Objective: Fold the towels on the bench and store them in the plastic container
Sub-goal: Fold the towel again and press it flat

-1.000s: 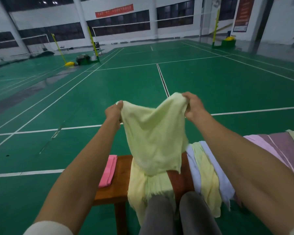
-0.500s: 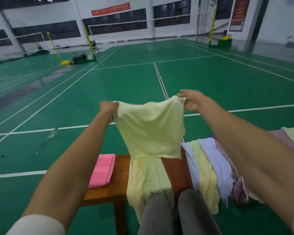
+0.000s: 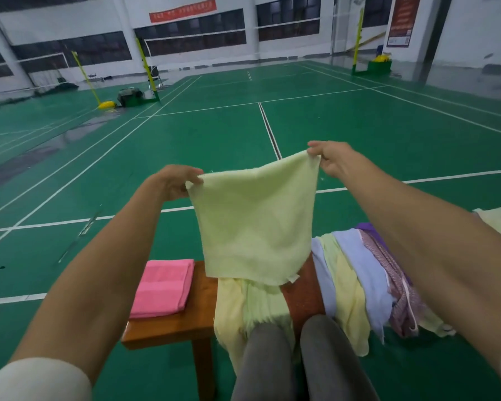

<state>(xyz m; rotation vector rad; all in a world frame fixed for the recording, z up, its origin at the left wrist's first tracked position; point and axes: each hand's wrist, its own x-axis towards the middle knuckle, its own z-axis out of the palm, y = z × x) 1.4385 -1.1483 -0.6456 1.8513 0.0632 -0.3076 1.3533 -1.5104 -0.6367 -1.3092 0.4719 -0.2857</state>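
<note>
You were early in the job: on the long wooden desk only one pink towel lay folded flat at its left end, while a heap of unfolded towels, pale yellow, lavender and patterned purple, draped limp over the seat to your right, and no plastic container was in view. Your left hand and right hand, held apart, each pinched a top corner of a soft, nubby pale yellow towel, which hung as a rough square above the desk.
</note>
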